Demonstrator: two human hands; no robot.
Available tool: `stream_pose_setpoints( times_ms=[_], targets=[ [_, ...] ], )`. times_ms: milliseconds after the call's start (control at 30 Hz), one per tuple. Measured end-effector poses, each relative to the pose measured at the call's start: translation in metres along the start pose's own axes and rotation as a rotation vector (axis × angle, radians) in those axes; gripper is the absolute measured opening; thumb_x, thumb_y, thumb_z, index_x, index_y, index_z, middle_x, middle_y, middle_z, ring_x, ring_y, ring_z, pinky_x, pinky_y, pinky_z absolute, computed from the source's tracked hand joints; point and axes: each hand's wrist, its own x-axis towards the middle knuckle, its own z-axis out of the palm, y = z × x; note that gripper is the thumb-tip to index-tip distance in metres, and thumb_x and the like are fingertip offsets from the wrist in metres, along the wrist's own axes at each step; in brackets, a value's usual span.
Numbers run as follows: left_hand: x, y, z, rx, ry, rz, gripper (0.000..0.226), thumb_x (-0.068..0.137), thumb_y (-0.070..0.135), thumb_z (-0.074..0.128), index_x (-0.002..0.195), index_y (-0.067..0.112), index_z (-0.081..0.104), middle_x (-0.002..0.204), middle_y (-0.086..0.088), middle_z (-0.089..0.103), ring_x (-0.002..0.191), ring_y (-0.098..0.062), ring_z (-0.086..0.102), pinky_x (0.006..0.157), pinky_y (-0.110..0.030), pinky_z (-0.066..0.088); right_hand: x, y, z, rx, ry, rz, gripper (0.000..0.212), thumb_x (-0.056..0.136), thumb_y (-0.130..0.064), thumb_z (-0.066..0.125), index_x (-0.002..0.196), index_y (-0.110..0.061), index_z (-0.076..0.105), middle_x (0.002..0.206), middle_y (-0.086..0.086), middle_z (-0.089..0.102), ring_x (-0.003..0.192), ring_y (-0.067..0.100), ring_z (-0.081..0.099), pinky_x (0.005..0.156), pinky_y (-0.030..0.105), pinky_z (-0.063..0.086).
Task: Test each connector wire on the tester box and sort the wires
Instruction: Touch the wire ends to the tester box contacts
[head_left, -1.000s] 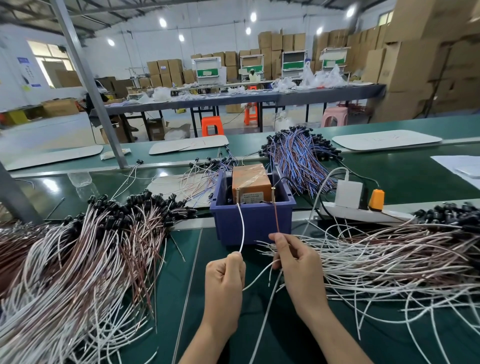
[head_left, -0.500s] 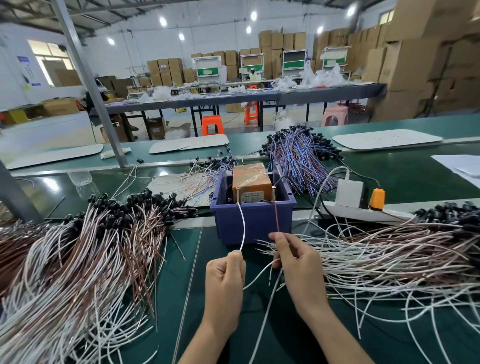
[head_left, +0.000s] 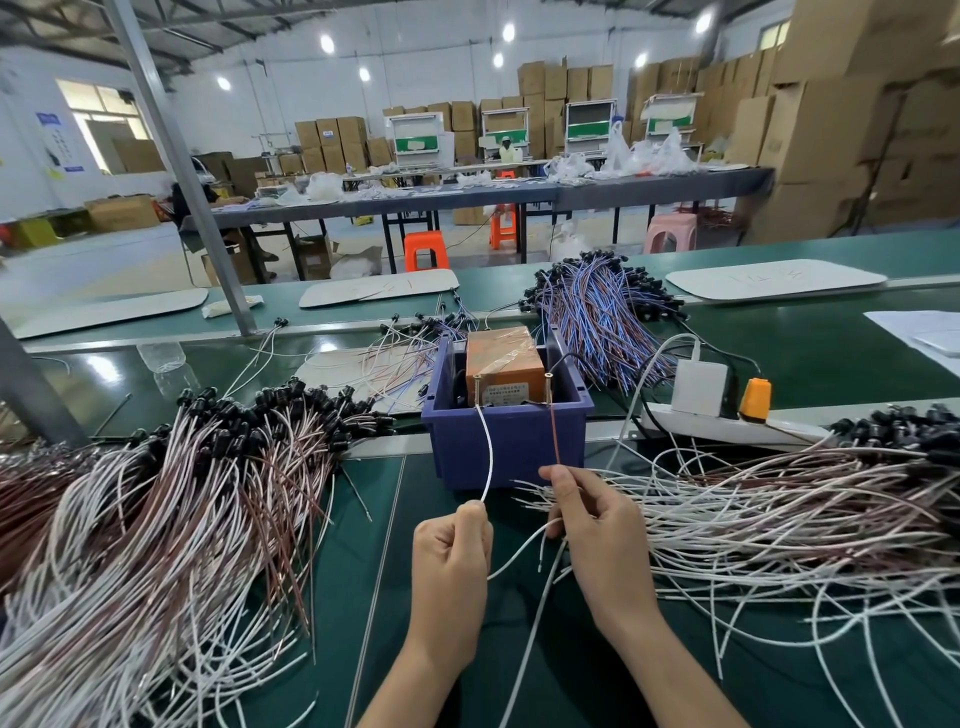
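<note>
Closely hemmed, the hands work between two heaps: the left wire pile (head_left: 156, 519) spreads beyond the left hand (head_left: 452, 551), and the right wire pile (head_left: 779, 509) crowds against the right hand (head_left: 597, 535). Just ahead of the fingers stands a blue bin (head_left: 504, 447) holding the orange tester box (head_left: 501, 364); a power strip (head_left: 727, 423) lies ahead of the right hand. Bare green bench (head_left: 363, 597) shows only around the forearms. The left hand, curled, pinches a white wire (head_left: 488, 452); the right pinches a brown wire (head_left: 555, 431). Both wires rise to the box's front.
</note>
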Motion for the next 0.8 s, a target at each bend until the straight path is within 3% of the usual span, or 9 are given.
stream_pose_setpoints(
  times_ms=[200, 300, 400, 533, 600, 633, 700, 800],
  targets=[
    [0.0, -0.001, 0.001, 0.038, 0.058, 0.027, 0.051, 0.083, 0.044, 0.046, 0.055, 0.012, 0.019, 0.052, -0.009, 0.018, 0.052, -0.022, 0.013, 0.046, -0.029, 0.015, -0.001, -0.001, -0.001, 0.02, -0.007, 0.005, 0.02, 0.102, -0.038, 0.055, 0.097, -0.037, 0.074, 0.068, -0.005, 0.068, 0.062, 0.008, 0.067, 0.057, 0.013, 0.048],
    [0.001, -0.003, 0.001, 0.064, 0.166, 0.038, 0.053, 0.088, 0.046, 0.044, 0.057, 0.012, 0.02, 0.051, -0.001, 0.021, 0.051, -0.015, 0.017, 0.046, -0.03, 0.017, -0.003, -0.002, -0.002, 0.029, -0.023, 0.016, 0.02, 0.101, -0.04, 0.055, 0.098, -0.036, 0.074, 0.072, -0.007, 0.074, 0.064, 0.014, 0.069, 0.062, 0.013, 0.049],
    [0.006, -0.004, -0.003, 0.06, 0.297, 0.042, 0.046, 0.09, 0.044, 0.04, 0.055, 0.019, 0.025, 0.051, 0.004, 0.026, 0.05, -0.012, 0.021, 0.047, -0.029, 0.021, -0.006, -0.005, -0.002, -0.021, -0.028, 0.019, 0.022, 0.102, -0.044, 0.051, 0.104, -0.04, 0.072, 0.085, -0.017, 0.077, 0.063, 0.022, 0.062, 0.055, 0.012, 0.045],
    [0.014, -0.006, -0.01, 0.056, 0.464, 0.017, 0.03, 0.093, 0.034, 0.036, 0.069, 0.016, 0.042, 0.066, -0.011, 0.042, 0.057, -0.018, 0.037, 0.056, -0.038, 0.033, -0.01, -0.01, -0.004, 0.036, 0.067, 0.011, 0.025, 0.106, -0.04, 0.043, 0.115, -0.045, 0.066, 0.099, -0.025, 0.074, 0.055, -0.002, 0.056, 0.055, 0.006, 0.042],
    [0.017, -0.01, -0.013, 0.105, 0.543, 0.026, 0.019, 0.099, 0.033, 0.037, 0.096, 0.019, 0.05, 0.093, -0.011, 0.051, 0.075, -0.012, 0.05, 0.067, -0.038, 0.042, -0.01, -0.014, -0.01, 0.13, 0.121, 0.02, 0.03, 0.107, -0.039, 0.04, 0.11, -0.04, 0.07, 0.09, -0.012, 0.076, 0.043, 0.002, 0.039, 0.042, 0.013, 0.034],
    [0.018, -0.011, -0.013, 0.155, 0.571, 0.039, 0.022, 0.101, 0.031, 0.039, 0.115, 0.017, 0.048, 0.114, -0.01, 0.048, 0.096, -0.013, 0.053, 0.079, -0.037, 0.047, -0.009, -0.016, -0.012, 0.2, 0.125, 0.045, 0.034, 0.108, -0.039, 0.04, 0.105, -0.034, 0.073, 0.078, -0.003, 0.073, 0.042, 0.003, 0.034, 0.04, 0.014, 0.03],
    [0.018, -0.013, -0.013, 0.28, 0.588, 0.063, 0.053, 0.1, 0.031, 0.04, 0.147, 0.008, 0.029, 0.147, -0.008, 0.026, 0.137, -0.026, 0.033, 0.11, -0.044, 0.039, -0.006, -0.019, -0.017, 0.369, 0.096, 0.127, 0.042, 0.107, -0.038, 0.041, 0.091, -0.023, 0.077, 0.057, 0.001, 0.055, 0.042, 0.005, 0.032, 0.038, 0.015, 0.026],
    [0.021, -0.013, -0.017, 0.352, 0.586, -0.045, 0.073, 0.101, 0.03, 0.043, 0.157, 0.003, 0.006, 0.162, -0.011, 0.001, 0.149, -0.029, 0.009, 0.117, -0.055, 0.029, -0.005, -0.023, -0.021, 0.578, 0.055, 0.222, 0.046, 0.106, -0.034, 0.043, 0.076, -0.017, 0.074, 0.049, -0.002, 0.031, 0.039, 0.009, 0.021, 0.036, 0.02, 0.02]
  ],
)
